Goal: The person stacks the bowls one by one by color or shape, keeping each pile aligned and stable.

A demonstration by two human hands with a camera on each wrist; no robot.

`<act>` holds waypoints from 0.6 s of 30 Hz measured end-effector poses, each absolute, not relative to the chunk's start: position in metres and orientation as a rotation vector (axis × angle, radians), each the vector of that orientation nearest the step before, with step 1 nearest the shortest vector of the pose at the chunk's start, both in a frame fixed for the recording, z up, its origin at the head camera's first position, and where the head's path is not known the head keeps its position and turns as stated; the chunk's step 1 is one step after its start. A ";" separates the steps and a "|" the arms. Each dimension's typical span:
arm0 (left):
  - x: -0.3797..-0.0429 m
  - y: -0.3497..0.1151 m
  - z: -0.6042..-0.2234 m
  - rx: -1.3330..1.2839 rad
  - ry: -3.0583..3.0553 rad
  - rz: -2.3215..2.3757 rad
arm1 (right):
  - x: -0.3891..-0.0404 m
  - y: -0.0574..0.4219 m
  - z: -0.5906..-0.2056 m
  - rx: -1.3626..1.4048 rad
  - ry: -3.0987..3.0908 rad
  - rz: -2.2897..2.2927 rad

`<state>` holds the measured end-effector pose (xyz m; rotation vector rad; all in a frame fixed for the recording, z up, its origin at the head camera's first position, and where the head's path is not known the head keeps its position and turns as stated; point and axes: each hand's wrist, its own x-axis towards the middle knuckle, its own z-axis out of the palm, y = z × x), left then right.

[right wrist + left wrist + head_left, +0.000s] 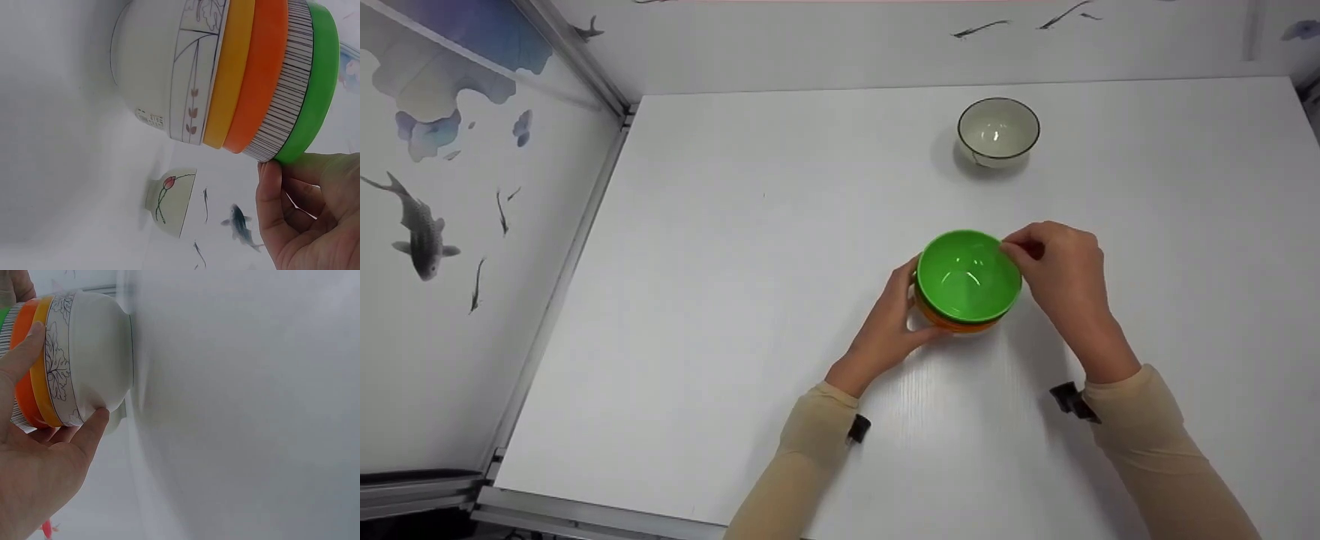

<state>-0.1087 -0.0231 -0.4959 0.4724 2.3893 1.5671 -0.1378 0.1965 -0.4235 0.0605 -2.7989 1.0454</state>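
Note:
A stack of nested bowls stands on the table, with a green bowl [969, 270] on top. Below it, in the right wrist view, come a striped bowl [286, 84], an orange bowl [260, 79], a yellow bowl [229, 79] and, at the bottom, a white patterned bowl [149, 56]. My left hand [881, 322] grips the stack from the left; in the left wrist view its fingers spread over the orange, yellow and white bowls. At the right, thumb and fingers of my right hand [1065, 270] pinch the green bowl's rim.
A pale dark-rimmed bowl [997, 127] stands alone behind the stack; a red flower bud shows on its side in the right wrist view. The white table [735, 300] is bounded by a back panel [825, 45] and a left panel [450, 337], both with fish pictures.

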 end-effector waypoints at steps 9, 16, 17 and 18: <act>-0.108 -0.023 -0.494 0.487 2.368 1.582 | -0.137 0.196 -0.427 0.094 -2.766 1.001; -0.109 -0.023 -0.495 0.481 2.371 1.574 | -0.137 0.198 -0.428 0.116 -2.743 1.044; -0.109 -0.023 -0.495 0.483 2.371 1.576 | -0.137 0.198 -0.428 0.117 -2.745 1.046; -0.109 -0.023 -0.495 0.485 2.373 1.576 | -0.137 0.198 -0.428 0.119 -2.747 1.044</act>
